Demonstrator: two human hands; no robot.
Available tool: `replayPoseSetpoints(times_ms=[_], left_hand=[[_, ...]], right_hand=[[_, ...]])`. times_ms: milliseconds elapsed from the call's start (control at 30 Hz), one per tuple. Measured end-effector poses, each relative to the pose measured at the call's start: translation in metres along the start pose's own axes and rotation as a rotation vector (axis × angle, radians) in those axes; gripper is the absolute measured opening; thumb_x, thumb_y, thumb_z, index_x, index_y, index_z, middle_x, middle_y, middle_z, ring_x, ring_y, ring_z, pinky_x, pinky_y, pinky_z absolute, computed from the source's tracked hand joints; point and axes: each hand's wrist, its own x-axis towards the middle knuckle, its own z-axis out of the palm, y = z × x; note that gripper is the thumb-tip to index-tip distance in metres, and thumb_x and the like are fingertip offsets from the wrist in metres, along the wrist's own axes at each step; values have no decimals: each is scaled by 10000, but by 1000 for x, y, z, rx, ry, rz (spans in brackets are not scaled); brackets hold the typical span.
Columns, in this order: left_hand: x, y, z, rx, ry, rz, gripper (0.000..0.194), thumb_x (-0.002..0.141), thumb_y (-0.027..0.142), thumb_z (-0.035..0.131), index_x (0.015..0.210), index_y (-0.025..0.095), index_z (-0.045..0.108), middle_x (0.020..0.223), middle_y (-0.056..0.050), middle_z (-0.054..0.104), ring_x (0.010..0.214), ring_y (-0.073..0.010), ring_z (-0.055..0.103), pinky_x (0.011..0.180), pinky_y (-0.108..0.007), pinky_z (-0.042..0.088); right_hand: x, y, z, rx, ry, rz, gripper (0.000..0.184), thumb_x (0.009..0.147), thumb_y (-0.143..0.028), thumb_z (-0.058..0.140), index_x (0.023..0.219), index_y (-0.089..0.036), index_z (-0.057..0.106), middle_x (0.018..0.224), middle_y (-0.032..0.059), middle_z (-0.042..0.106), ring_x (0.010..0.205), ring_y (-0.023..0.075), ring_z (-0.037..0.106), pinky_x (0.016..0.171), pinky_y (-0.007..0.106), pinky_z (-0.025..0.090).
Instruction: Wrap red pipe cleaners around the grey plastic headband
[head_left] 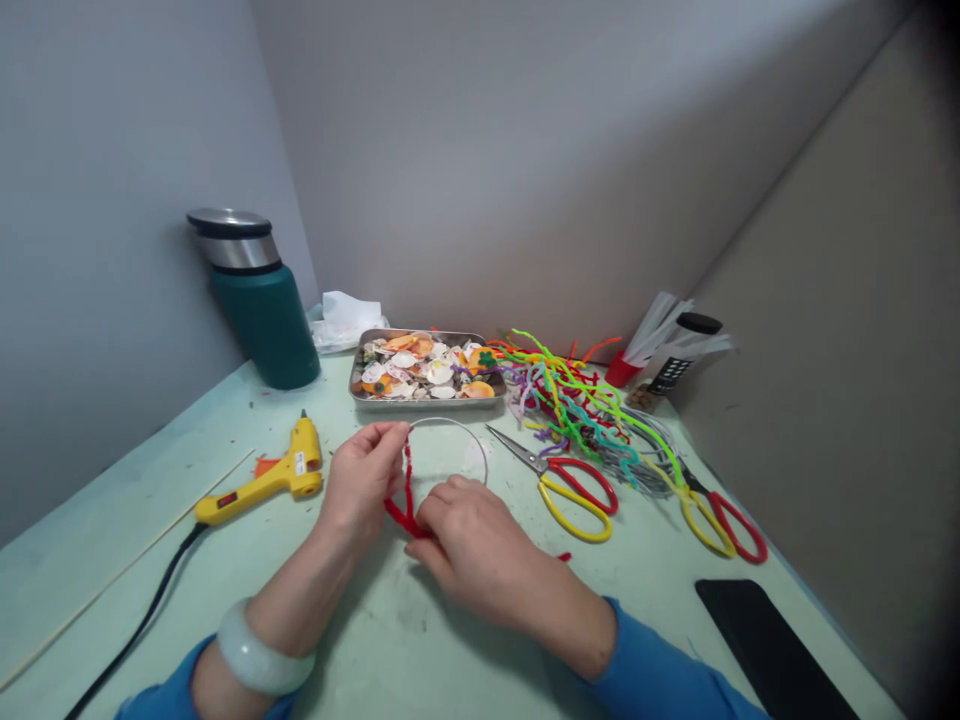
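A thin metal ring (463,432) stands up from between my hands, partly hidden by them. My left hand (367,470) pinches the ring's left side, where a red pipe cleaner (408,480) runs along it. Lower down, my right hand (472,535) has its fingers closed on the pipe cleaner near the ring's bottom. A short red end pokes out beyond my right wrist. Just right of the ring lie scissors (541,465) with one red and one yellow handle, blades pointing at it.
A metal tray (427,404) of shells sits behind my hands. To its right is a heap of coloured pipe cleaners (570,400). A yellow glue gun (262,485), a thin stick (135,565) and a green bottle (266,320) stand left. A black phone-like slab (772,650) lies right, below more scissors (724,525).
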Motion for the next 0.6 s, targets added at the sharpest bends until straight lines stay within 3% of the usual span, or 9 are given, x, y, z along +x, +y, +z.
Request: replayPoseSetpoints(times_ms=[267,400,600], left_hand=[[-2,8,3,-76,74,89,270,657,298,736,674,174,496,447,113,338,362,-20,229,330,-139,168],[-1,5,1,17,96,112,243,675,344,718,739,172,559,461,94,397,379,-32,307,350,-140,225],[-2,1,-1,23,18,67,249,670,351,717,757,173,566,437,97,400,354,-32,280,340,-152,192]], right_hand=[[-4,-5,15,113,230,-7,125,873,-229,532,837,-162,632,835,62,625,806,184,530,710,296,387],[-7,-13,7,498,124,-111,68,844,-206,564,810,-162,603,729,5,603,650,112,512,617,226,381],[-7,-8,-16,1194,-48,22,173,842,-290,569,724,-166,541,630,-13,575,549,85,480,544,205,380]])
